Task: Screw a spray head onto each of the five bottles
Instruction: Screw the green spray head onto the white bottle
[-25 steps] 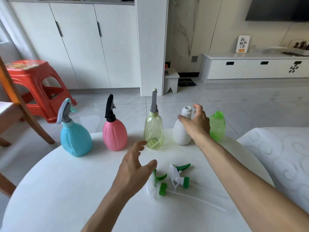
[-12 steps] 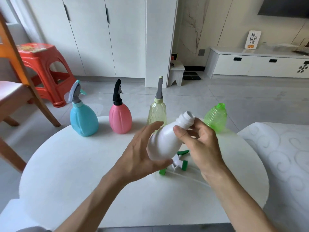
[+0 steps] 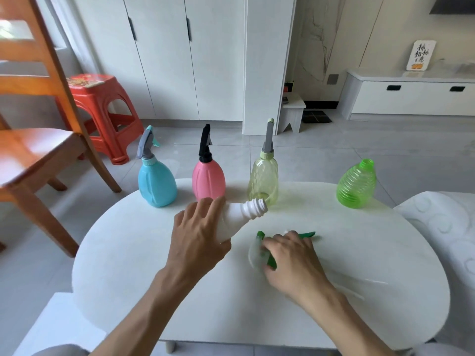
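We log three of five bottles capped: blue bottle (image 3: pixel 157 185), pink bottle (image 3: pixel 208 179) and yellow bottle (image 3: pixel 263 179) stand in a row at the far edge of the desk (image 3: pixel 154 291), heads on. The green bottle (image 3: pixel 356 185) stands apart to the right, neck bare.

Step in hand: the fourth. Our left hand (image 3: pixel 199 238) holds the white bottle (image 3: pixel 240 217) tilted above the desk, fingers wrapped round its body, threaded neck pointing right. Our right hand (image 3: pixel 291 255) rests on the loose spray heads (image 3: pixel 259 249) (white with green parts, partly hidden); whether its grip has closed on one we cannot tell.

Next move, as we judge: lift one head, feed its tube into the neck, seat the collar square, turn.
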A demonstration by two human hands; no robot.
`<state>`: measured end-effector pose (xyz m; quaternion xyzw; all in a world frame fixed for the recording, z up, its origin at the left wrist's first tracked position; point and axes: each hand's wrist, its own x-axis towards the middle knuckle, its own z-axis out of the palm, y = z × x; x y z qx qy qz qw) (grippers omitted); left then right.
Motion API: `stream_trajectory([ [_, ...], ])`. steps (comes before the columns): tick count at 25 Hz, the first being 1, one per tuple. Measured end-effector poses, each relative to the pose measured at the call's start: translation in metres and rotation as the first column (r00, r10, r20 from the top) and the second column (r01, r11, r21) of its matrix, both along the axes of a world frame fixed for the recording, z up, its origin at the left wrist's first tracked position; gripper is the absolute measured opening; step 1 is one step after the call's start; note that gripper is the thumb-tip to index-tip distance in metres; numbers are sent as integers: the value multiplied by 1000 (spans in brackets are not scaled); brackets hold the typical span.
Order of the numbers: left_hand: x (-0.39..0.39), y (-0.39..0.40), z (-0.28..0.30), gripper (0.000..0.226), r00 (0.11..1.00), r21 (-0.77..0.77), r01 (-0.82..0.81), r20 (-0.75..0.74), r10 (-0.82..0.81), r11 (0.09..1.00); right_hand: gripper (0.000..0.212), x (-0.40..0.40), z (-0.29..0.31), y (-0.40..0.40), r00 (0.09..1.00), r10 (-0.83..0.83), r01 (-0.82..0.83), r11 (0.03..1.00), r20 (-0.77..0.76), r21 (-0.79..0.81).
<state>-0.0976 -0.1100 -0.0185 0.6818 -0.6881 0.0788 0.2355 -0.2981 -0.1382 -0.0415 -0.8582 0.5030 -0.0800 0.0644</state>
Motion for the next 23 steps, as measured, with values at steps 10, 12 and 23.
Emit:
stream_trajectory([
  [10, 25, -3, -3, 82, 992, 48, -92, 94, 87, 995, 36, -27, 42, -18, 586, -254, 114, 966, 770, 231],
  [12, 29, -2, -4, 82, 991, 64, -107, 86, 101, 992, 39, -46, 60, -27, 160, -329, 45, 944, 931, 326],
  [23, 21, -1, -11, 83, 992, 93, -88, 100, 78, 992, 61, -64, 66, -34, -266, -324, -55, 945, 908, 321],
])
